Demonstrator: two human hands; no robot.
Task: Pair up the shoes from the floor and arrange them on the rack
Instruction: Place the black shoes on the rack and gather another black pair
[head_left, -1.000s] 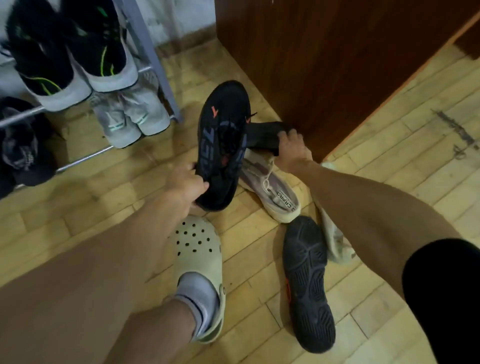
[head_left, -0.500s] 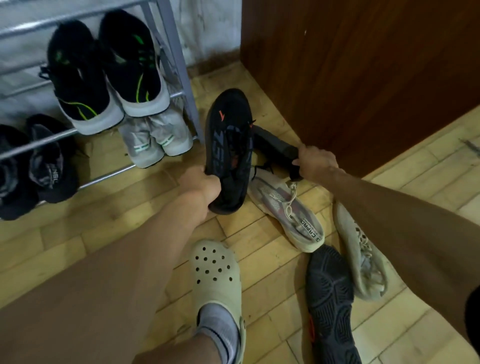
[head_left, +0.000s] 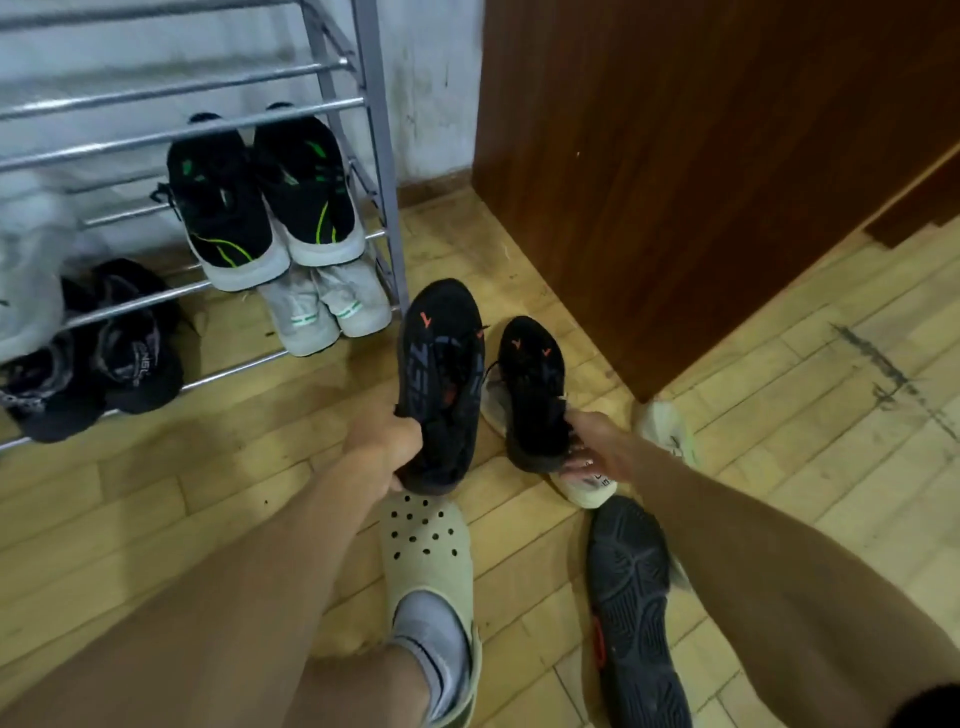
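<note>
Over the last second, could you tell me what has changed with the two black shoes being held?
The right hand has swung the second black shoe from crosswise behind the first black shoe to toe-forward beside it. The left hand still grips the first by its heel. The sole-up shoe and the pairs on the rack stayed put.

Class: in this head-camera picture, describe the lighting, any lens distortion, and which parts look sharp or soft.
Head view: wide-angle stretch makes the forearms loom large at the bottom; light is dim and even, with a soft sheen on the rack rails; the left hand with its black shoe and the right hand with the matching shoe read fairly sharp; the rack's upper left looks soft.
</note>
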